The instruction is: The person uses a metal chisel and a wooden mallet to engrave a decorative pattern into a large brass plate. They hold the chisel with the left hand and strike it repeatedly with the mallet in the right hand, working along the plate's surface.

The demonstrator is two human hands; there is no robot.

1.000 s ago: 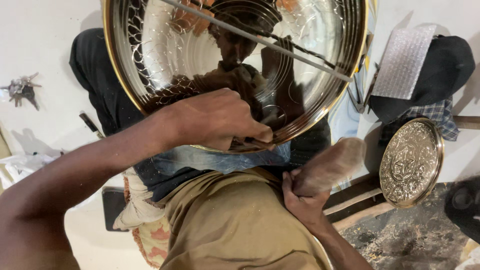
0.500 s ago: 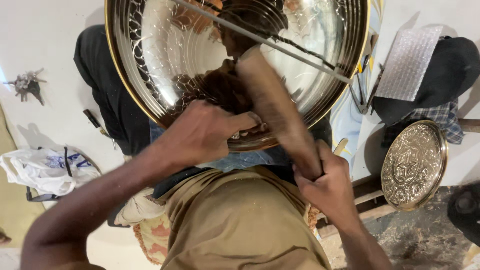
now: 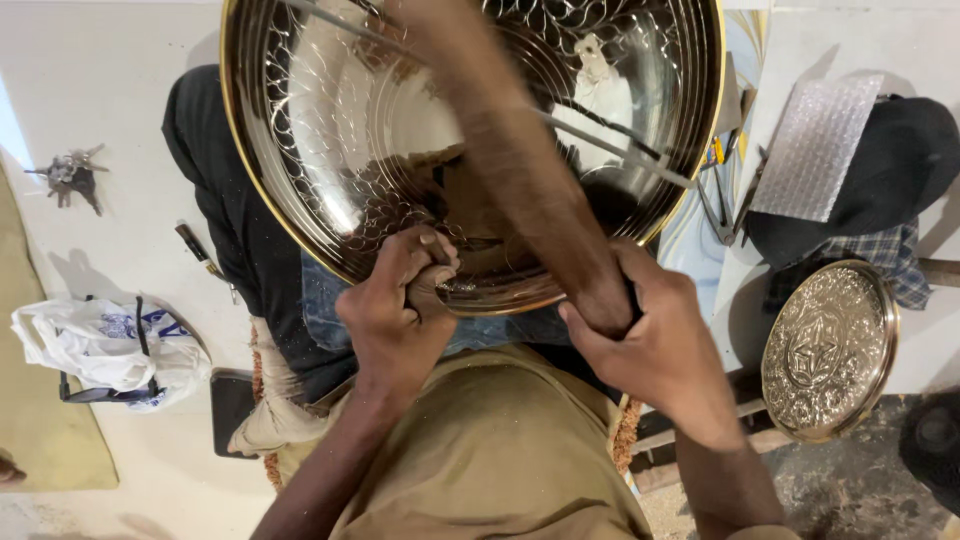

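Brass tray (image 3: 330,120), big, round and mirror-bright with scalloped engraving, fills the top of the view from 10 to 2 o'clock, its lower rim resting against the person's lap at centre. Left hand (image 3: 395,310) sits at the tray's 6 o'clock edge, fingers (image 3: 425,262) clenched tight around a small metal punch (image 3: 432,248) whose tip meets the engraved surface; how much of the punch there is, you can't tell, the fist hides it. Right hand (image 3: 655,345) is at 4 o'clock from the tray's centre, wrapped firmly around the lower end of a long wooden mallet (image 3: 510,160), which runs up across the tray toward 12 o'clock and is blurred. Out at 3 o'clock, a smaller embossed round plate (image 3: 828,350) leans near a dark cloth bundle (image 3: 880,170) and a sheet of bubble wrap (image 3: 815,150). Over at 9 o'clock, a white plastic bag (image 3: 95,345) lies on the pale floor (image 3: 110,90), with a bunch of keys (image 3: 68,175) above it at 10 o'clock.
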